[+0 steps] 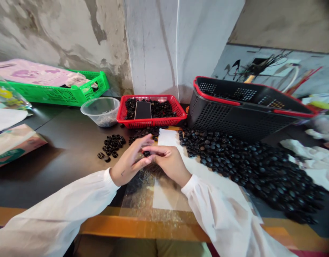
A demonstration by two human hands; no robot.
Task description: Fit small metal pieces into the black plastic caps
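Note:
My two hands meet over the middle of the work surface, with a small black round plastic part [146, 153] between the fingertips. My right hand [173, 161] pinches it between thumb and index finger. From the other side, my left hand [131, 155] has its thumb against the part, its other fingers fairly straight and reaching past it. The fingers cover much of the part. Under the hands, thin metal pins or screws [145, 176] lie on a clear sheet, partly hidden. Left of my left hand is a cluster of black ring-like parts [113, 142].
A big pile of black round caps [234, 160] spreads to the right beside white paper [170, 198]. Behind stand a clear plastic bowl [100, 107], a red basket [151, 123] with a phone [143, 110], and a tall black basket [223, 114]. A green crate [68, 96] and tissue box [17, 146] sit left.

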